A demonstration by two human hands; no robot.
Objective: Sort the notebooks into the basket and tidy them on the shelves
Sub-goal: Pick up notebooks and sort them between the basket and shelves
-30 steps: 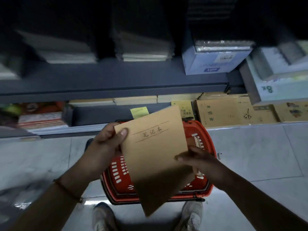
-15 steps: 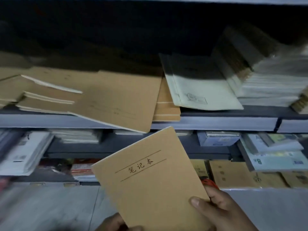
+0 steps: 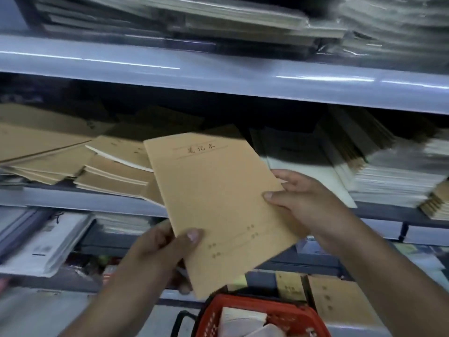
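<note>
- The brown notebook (image 3: 218, 205) has been raised from above the red basket (image 3: 262, 314) up to the middle shelf (image 3: 80, 203); its top edge now overlaps the loose brown stack (image 3: 114, 166) there. I judge it is about to be shelved.
- The left hand (image 3: 165, 249) is closed on the notebook's lower left corner, thumb on the cover.
- The right hand (image 3: 306, 203) grips its right edge, with the fingers behind.
</note>
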